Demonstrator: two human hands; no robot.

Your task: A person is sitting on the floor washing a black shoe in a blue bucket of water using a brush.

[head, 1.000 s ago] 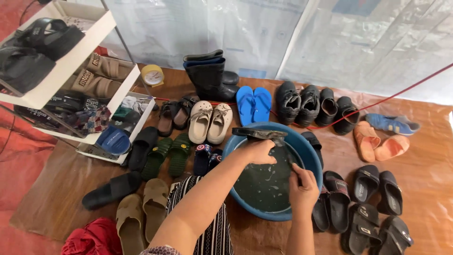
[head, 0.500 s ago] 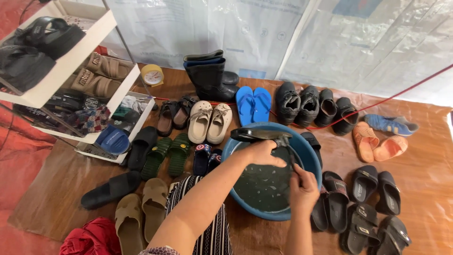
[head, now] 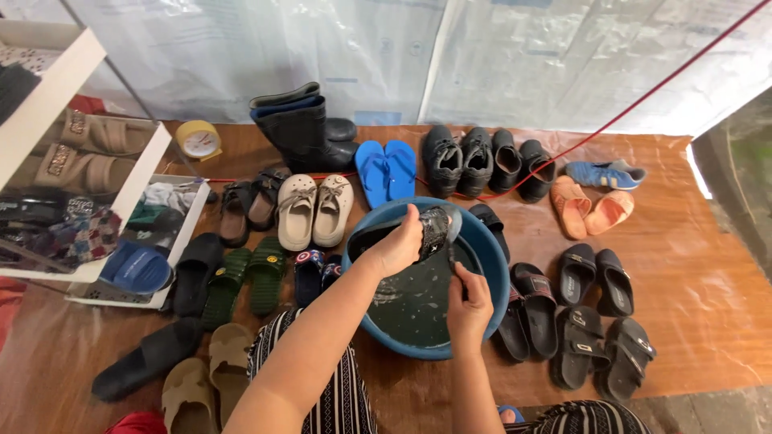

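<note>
**Black sandal held over the blue basin, shoes laid out all around**

A wet black sandal [head: 418,231] is held over the blue basin [head: 490,265], roughly dead centre of the view. The left hand [head: 396,247] is wrapped around it from the 9 o'clock side, grip closed on the sandal. The right hand [head: 469,299] is placed at about 5 o'clock from the sandal, over the dark water; its fingers are curled up against the sandal's lower edge, but whether anything is pinched in that grip can't be told from here.

Everything sits on the brown floor [head: 691,273]. Around the basin:

- 12 o'clock: blue flip-flops [head: 387,170], with black rubber boots [head: 301,133] to their left
- 1 o'clock: black lace-up shoes [head: 460,159]
- 2 o'clock: orange clogs [head: 591,207], and a blue sneaker [head: 605,174] just above them
- 3 to 4 o'clock: several black sandals [head: 595,277] lined up in pairs
- 9 o'clock: green slippers [head: 245,280]
- 10 o'clock: cream clogs [head: 314,210]
- 8 o'clock: tan slippers [head: 207,382]

A white shoe rack [head: 48,96] loaded with footwear is seen at far left, with a yellow tape roll [head: 198,138] beside it.
</note>
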